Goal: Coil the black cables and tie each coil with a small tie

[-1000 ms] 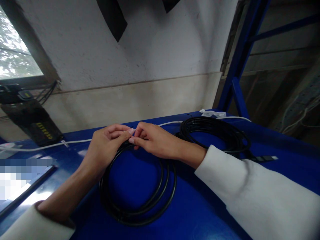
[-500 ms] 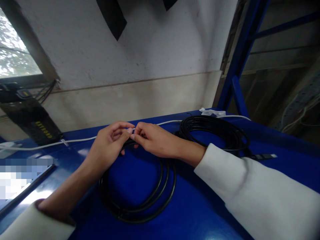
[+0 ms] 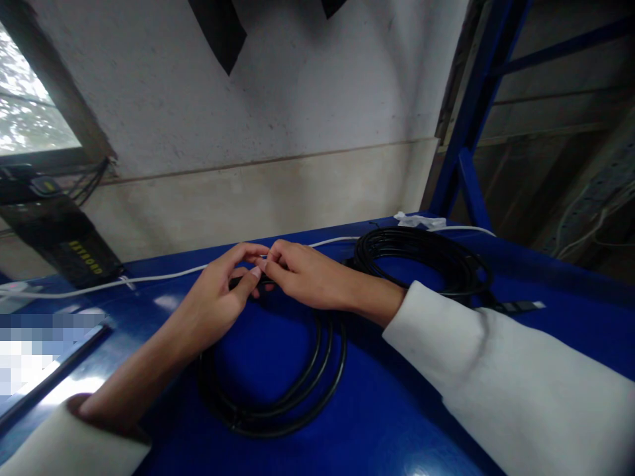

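A coil of black cable [image 3: 285, 426] lies on the blue table [image 3: 397, 396] in front of me. Both hands meet at the coil's far side. My left hand [image 3: 225, 284] is closed round that part of the cable, with the thumb and fingers pinched toward the other hand. My right hand [image 3: 302, 274] is closed on the same stretch, its thumb and fingertips touching those of the left. Between the fingertips the details are too small to make out. The hands hide the top of the coil.
A second black cable coil [image 3: 421, 261] lies at the right, with a plug end [image 3: 520, 306] beside it. A white cord [image 3: 149, 277] runs along the table's back edge. A dark pouch [image 3: 64, 244] stands at the left, and a blue metal frame [image 3: 471, 132] rises at the right.
The fingers of my left hand have shifted slightly and show more of the black cable under them. My right hand stays almost where it was, still pinching.
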Tool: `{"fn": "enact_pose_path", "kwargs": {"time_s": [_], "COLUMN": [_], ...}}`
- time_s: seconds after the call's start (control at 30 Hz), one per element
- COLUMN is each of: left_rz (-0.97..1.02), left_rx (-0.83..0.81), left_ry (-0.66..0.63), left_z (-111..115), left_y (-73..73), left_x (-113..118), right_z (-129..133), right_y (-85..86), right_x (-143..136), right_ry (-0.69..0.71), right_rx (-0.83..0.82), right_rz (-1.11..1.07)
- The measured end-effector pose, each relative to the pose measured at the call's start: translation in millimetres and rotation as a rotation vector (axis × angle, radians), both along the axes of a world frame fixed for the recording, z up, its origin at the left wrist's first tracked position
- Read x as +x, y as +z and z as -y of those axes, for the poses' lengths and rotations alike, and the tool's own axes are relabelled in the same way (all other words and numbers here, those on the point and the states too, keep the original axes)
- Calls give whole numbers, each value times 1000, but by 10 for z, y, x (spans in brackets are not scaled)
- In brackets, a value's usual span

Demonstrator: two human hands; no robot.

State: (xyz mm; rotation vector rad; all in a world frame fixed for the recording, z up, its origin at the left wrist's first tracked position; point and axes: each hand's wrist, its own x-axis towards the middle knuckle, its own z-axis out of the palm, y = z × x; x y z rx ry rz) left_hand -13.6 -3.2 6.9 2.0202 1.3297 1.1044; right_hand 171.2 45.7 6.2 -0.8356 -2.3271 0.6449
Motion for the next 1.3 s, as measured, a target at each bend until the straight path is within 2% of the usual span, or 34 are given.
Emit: {"fn": "enact_pose_path", "kwargs": {"time_s": [0.37,0.8,1.3], "left_rz": [-123,-198,-268], "left_rx": [96,114,181], "left_ry": [29,85,108], "left_z": [-17,-36,-14], "left_y": [-27,-37,-40], "left_x": [-44,-101,-65], "right_z": [-1,-82,-78], "right_y": [10,-71,-87], "right_x": [-3,20,49], "right_ry": [48,139,82], "right_rx": [-45,-33,-22], "right_rz": [1,-48,-42]}}
